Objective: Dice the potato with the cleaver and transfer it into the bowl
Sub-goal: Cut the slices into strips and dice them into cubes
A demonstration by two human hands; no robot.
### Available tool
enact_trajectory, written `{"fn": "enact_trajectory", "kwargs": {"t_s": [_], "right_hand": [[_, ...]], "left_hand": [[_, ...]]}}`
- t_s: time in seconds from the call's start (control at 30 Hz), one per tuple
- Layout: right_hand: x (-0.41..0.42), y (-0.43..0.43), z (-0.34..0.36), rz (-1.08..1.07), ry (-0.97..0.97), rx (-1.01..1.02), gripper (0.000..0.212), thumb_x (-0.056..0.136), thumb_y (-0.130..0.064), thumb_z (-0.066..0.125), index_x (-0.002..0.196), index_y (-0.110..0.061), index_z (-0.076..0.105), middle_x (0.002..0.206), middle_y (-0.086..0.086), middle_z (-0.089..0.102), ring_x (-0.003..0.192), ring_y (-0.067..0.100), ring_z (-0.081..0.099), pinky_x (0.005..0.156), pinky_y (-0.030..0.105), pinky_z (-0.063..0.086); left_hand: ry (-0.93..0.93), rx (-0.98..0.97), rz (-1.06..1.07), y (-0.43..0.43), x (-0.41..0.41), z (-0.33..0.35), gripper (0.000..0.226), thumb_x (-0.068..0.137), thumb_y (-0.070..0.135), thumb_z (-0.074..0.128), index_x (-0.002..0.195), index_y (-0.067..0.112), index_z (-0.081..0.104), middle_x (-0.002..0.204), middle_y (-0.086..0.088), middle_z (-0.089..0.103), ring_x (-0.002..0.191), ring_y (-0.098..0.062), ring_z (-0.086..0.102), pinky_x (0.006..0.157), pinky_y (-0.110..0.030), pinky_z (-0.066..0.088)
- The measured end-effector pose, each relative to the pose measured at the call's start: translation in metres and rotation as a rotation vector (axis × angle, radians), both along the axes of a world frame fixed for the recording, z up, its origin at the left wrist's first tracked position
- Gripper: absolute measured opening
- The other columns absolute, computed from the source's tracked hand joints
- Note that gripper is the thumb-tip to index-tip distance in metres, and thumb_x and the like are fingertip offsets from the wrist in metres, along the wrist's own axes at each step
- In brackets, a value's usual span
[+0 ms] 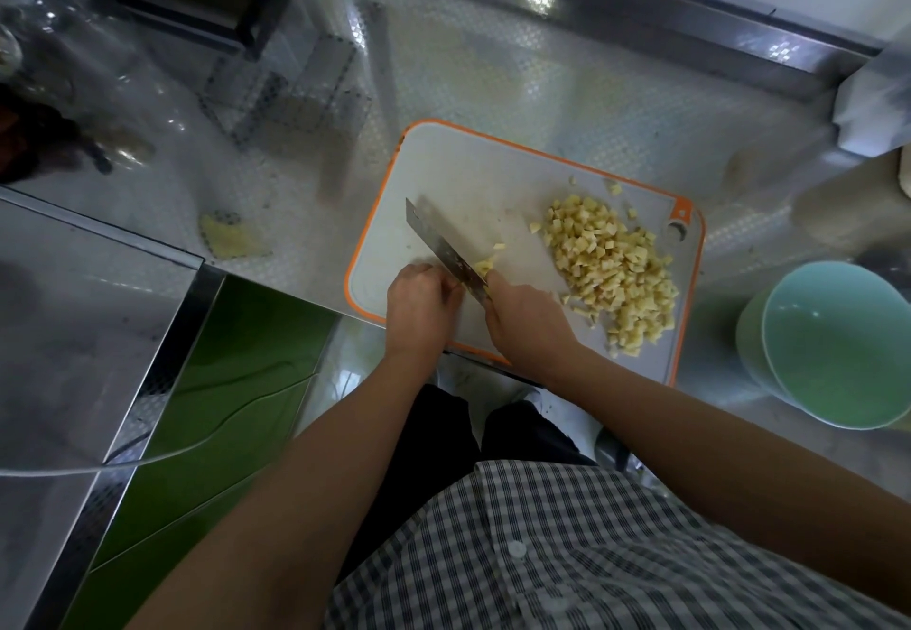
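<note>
A white cutting board (443,161) with an orange rim lies on the steel counter. A heap of diced potato (616,274) covers its right half. My right hand (527,324) grips the handle of the cleaver (438,240), whose blade slants up to the left with its edge down on the board. A few fresh-cut potato bits (485,263) lie against the blade's right face. My left hand (421,301) sits just left of the blade, fingers curled down over a potato piece that is almost wholly hidden. The pale green bowl (838,348) stands off the board at the right.
The board's near edge overhangs the counter edge. A yellow scrap (229,237) lies on the counter to the left, beside a wire rack (286,102). Glassware (74,38) stands at far left. A white box (872,102) sits at far right, and a lower steel surface (74,333) at left.
</note>
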State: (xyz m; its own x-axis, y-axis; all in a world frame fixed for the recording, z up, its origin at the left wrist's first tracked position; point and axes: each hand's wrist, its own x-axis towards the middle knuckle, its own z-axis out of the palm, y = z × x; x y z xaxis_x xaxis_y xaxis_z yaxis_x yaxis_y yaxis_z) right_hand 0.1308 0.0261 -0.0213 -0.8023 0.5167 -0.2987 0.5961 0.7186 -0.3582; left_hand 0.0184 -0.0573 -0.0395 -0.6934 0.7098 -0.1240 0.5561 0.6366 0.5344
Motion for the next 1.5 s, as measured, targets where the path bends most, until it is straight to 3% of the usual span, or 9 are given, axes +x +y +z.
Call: {"fn": "enact_trajectory", "kwargs": {"t_s": [0.3, 0.53, 0.7, 0.83, 1.07, 1.17, 1.27, 1.4, 1.5], "right_hand": [[0.008, 0.009, 0.003, -0.115, 0.161, -0.059, 0.029, 0.099, -0.020, 0.044, 0.118, 0.001, 0.047, 0.071, 0.017, 0.057, 0.066, 0.039, 0.058, 0.054, 0.033, 0.029], [0.005, -0.009, 0.006, -0.055, 0.143, -0.159, 0.026, 0.099, -0.021, 0.043, 0.116, -0.002, 0.046, 0.085, 0.020, 0.062, 0.075, 0.038, 0.059, 0.059, 0.035, 0.036], [0.015, -0.007, -0.003, -0.078, 0.052, -0.132, 0.033, 0.100, -0.022, 0.042, 0.127, -0.004, 0.044, 0.095, 0.019, 0.063, 0.087, 0.036, 0.061, 0.066, 0.036, 0.038], [0.034, 0.014, -0.003, -0.171, 0.070, -0.047, 0.020, 0.099, -0.021, 0.042, 0.110, -0.005, 0.045, 0.074, 0.014, 0.054, 0.071, 0.037, 0.060, 0.055, 0.035, 0.034], [0.065, 0.039, 0.003, -0.355, 0.081, 0.014, 0.021, 0.099, -0.021, 0.041, 0.108, -0.003, 0.046, 0.073, 0.015, 0.056, 0.066, 0.036, 0.058, 0.052, 0.033, 0.033], [0.068, 0.036, 0.011, -0.301, 0.177, 0.038, 0.016, 0.098, -0.021, 0.044, 0.099, -0.005, 0.048, 0.060, 0.005, 0.046, 0.054, 0.033, 0.053, 0.047, 0.031, 0.031], [0.067, 0.040, 0.018, -0.410, 0.315, -0.044, 0.014, 0.097, -0.021, 0.048, 0.091, -0.010, 0.046, 0.056, 0.001, 0.046, 0.048, 0.023, 0.047, 0.043, 0.032, 0.027], [0.070, 0.062, 0.021, -0.682, 0.379, -0.189, 0.017, 0.094, -0.024, 0.049, 0.095, -0.008, 0.052, 0.071, 0.012, 0.061, 0.061, 0.029, 0.059, 0.053, 0.042, 0.048], [0.079, 0.071, 0.021, -0.771, 0.389, -0.231, 0.020, 0.090, -0.031, 0.048, 0.094, -0.012, 0.051, 0.074, 0.013, 0.063, 0.065, 0.033, 0.061, 0.060, 0.052, 0.053]], "left_hand": [[-0.049, 0.088, -0.034, -0.008, -0.002, -0.004, 0.008, 0.075, 0.010, 0.067, 0.082, 0.014, 0.065, 0.080, -0.001, 0.065, 0.081, -0.020, 0.055, 0.070, -0.027, 0.041], [0.005, 0.120, 0.175, -0.014, -0.008, -0.005, 0.014, 0.084, 0.010, 0.051, 0.095, 0.012, 0.058, 0.082, -0.006, 0.062, 0.083, -0.027, 0.057, 0.068, -0.037, 0.044], [0.003, 0.132, 0.170, -0.012, -0.005, -0.003, 0.014, 0.086, 0.008, 0.050, 0.096, 0.010, 0.059, 0.084, -0.006, 0.061, 0.081, -0.024, 0.056, 0.068, -0.034, 0.041], [-0.016, 0.118, 0.120, -0.004, -0.002, -0.004, 0.014, 0.085, 0.008, 0.051, 0.096, 0.010, 0.060, 0.087, -0.006, 0.061, 0.083, -0.025, 0.056, 0.070, -0.031, 0.040], [-0.042, 0.089, -0.018, 0.020, 0.008, 0.001, 0.012, 0.085, 0.009, 0.055, 0.095, 0.012, 0.062, 0.091, -0.006, 0.061, 0.082, -0.024, 0.058, 0.071, -0.032, 0.043], [-0.071, 0.089, -0.042, 0.029, 0.011, 0.006, 0.012, 0.085, 0.010, 0.055, 0.094, 0.012, 0.063, 0.093, -0.006, 0.062, 0.082, -0.023, 0.058, 0.072, -0.032, 0.043], [-0.063, 0.084, -0.090, 0.037, 0.012, 0.010, 0.013, 0.085, 0.010, 0.055, 0.094, 0.011, 0.064, 0.091, -0.007, 0.060, 0.081, -0.026, 0.058, 0.072, -0.035, 0.044], [-0.031, 0.054, -0.163, 0.050, 0.012, 0.009, 0.018, 0.087, 0.012, 0.053, 0.099, 0.014, 0.067, 0.091, -0.010, 0.058, 0.081, -0.029, 0.058, 0.071, -0.040, 0.048], [-0.022, 0.015, -0.254, 0.065, 0.016, 0.007, 0.029, 0.087, 0.013, 0.051, 0.112, 0.016, 0.064, 0.103, -0.013, 0.054, 0.089, -0.033, 0.057, 0.074, -0.042, 0.050]]}}
